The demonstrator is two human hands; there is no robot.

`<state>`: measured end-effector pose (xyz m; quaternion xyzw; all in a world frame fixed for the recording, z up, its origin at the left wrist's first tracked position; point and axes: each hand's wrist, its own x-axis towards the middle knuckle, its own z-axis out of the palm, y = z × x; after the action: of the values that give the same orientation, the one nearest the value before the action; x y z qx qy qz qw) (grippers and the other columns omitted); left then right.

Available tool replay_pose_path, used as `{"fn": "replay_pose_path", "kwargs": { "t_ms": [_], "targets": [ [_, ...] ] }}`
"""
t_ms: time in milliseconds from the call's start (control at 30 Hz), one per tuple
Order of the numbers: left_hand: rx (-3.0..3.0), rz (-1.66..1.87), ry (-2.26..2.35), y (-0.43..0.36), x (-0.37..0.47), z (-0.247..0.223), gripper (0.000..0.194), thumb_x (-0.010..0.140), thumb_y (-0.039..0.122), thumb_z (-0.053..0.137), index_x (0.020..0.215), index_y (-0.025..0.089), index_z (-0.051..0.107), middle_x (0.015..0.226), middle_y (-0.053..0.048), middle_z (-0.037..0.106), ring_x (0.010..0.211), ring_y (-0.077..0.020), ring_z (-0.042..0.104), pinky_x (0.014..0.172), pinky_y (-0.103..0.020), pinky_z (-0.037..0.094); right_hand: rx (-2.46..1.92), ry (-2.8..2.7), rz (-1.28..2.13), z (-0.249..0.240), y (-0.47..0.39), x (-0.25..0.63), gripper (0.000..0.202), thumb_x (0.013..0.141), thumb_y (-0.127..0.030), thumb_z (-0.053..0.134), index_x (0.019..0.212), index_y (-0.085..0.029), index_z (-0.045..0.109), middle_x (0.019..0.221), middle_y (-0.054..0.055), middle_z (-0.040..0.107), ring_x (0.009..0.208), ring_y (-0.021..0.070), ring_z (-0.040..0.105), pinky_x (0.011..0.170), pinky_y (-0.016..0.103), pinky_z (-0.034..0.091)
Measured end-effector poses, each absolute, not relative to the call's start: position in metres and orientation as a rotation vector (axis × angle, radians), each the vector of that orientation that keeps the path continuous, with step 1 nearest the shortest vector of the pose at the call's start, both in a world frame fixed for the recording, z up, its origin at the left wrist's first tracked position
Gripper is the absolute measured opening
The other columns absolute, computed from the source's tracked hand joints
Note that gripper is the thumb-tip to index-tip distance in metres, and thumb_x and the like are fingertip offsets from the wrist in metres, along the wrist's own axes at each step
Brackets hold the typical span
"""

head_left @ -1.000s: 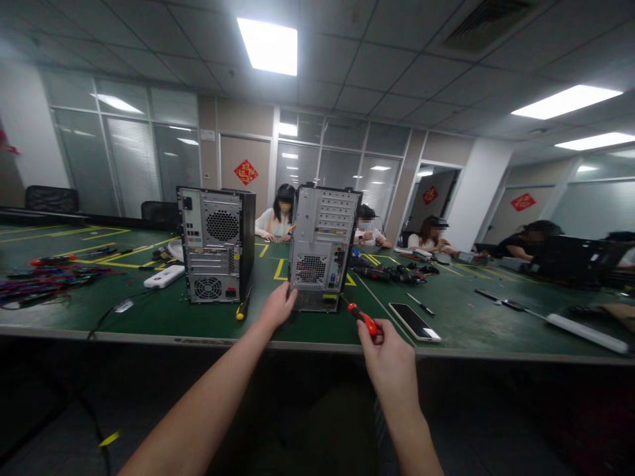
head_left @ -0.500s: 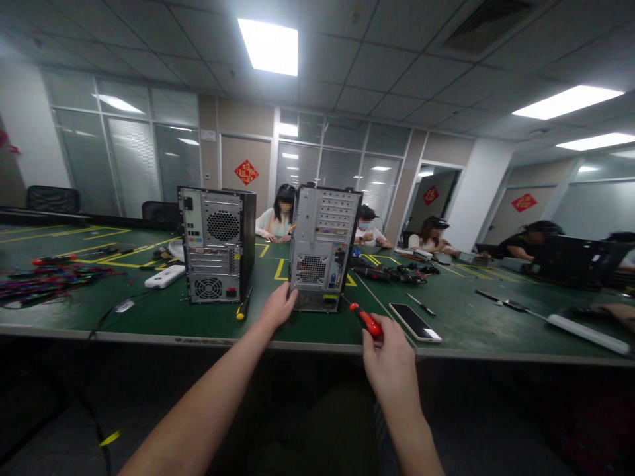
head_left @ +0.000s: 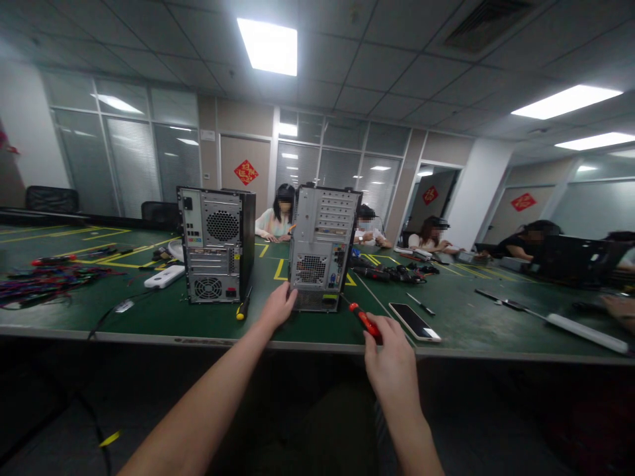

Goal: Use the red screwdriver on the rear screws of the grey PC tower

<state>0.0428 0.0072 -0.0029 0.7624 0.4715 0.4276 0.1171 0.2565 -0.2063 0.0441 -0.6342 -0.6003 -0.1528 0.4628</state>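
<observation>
Two computer towers stand upright on the green table with their back panels towards me. At the lower left edge of the right computer tower (head_left: pixel 317 248) is my left hand (head_left: pixel 276 307), its thumb by the back panel and its fingers along the side, partly hidden. My right hand (head_left: pixel 391 344) is closed around the red handle of a screwdriver (head_left: pixel 364 318). The screwdriver's shaft points up and left, its tip close to the tower's lower right corner; contact is hard to make out. Left of my left hand is the other computer tower (head_left: pixel 218 248).
A yellow-and-black screwdriver (head_left: pixel 243 309) lies between the towers. Right of my right hand is a phone (head_left: pixel 415 322), with a thin pen-like tool (head_left: pixel 421 304) behind it. A white power strip (head_left: pixel 165 276) and tangled wires (head_left: pixel 42 281) lie left. Several people sit across the table.
Both hands and the tower stay almost in place. The red screwdriver and my right hand have shifted only very slightly. At the far right edge, another person's hand has moved.
</observation>
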Motion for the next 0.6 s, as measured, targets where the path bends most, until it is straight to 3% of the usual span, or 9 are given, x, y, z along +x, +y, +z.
{"fn": "replay_pose_path", "kwargs": {
  "t_ms": [200, 300, 400, 600],
  "targets": [
    [2.228, 1.265, 1.367, 0.0056, 0.0425, -0.0015, 0.023, 0.103, 0.04, 0.043, 0.097, 0.023, 0.057, 0.1, -0.01, 0.071, 0.092, -0.0238, 0.067, 0.079, -0.032, 0.047, -1.577, -1.339, -0.17, 0.0422, -0.2033, 0.2551, 0.034, 0.093, -0.047, 0.057, 0.106, -0.018, 0.069, 0.088, 0.009, 0.073, 0.069, 0.0223, 0.068, 0.07, 0.036, 0.055],
    [2.224, 1.269, 1.362, 0.0054, 0.0424, -0.0013, 0.023, 0.103, 0.04, 0.044, 0.097, 0.023, 0.057, 0.101, -0.01, 0.071, 0.093, -0.0238, 0.067, 0.08, -0.032, 0.047, -1.593, -1.325, -0.146, 0.0441, -0.2048, 0.2536, 0.035, 0.093, -0.051, 0.058, 0.101, -0.019, 0.068, 0.08, 0.007, 0.07, 0.065, 0.0214, 0.066, 0.067, 0.034, 0.053],
    [2.223, 1.264, 1.359, 0.0059, 0.0422, -0.0019, 0.023, 0.104, 0.04, 0.043, 0.097, 0.023, 0.056, 0.102, -0.01, 0.071, 0.094, -0.0235, 0.067, 0.08, -0.032, 0.047, -1.606, -1.359, -0.216, 0.0457, -0.2067, 0.2534, 0.03, 0.095, -0.045, 0.056, 0.106, -0.02, 0.067, 0.085, 0.007, 0.069, 0.068, 0.0212, 0.065, 0.068, 0.034, 0.052],
    [2.221, 1.273, 1.333, 0.006, 0.0419, -0.0025, 0.024, 0.104, 0.041, 0.042, 0.097, 0.023, 0.056, 0.103, -0.01, 0.071, 0.095, -0.0237, 0.067, 0.081, -0.032, 0.047, -1.584, -1.454, -0.36, 0.0453, -0.2077, 0.2555, 0.028, 0.094, -0.025, 0.046, 0.112, -0.022, 0.067, 0.117, 0.012, 0.066, 0.098, 0.0257, 0.067, 0.084, 0.038, 0.053]
  ]
}}
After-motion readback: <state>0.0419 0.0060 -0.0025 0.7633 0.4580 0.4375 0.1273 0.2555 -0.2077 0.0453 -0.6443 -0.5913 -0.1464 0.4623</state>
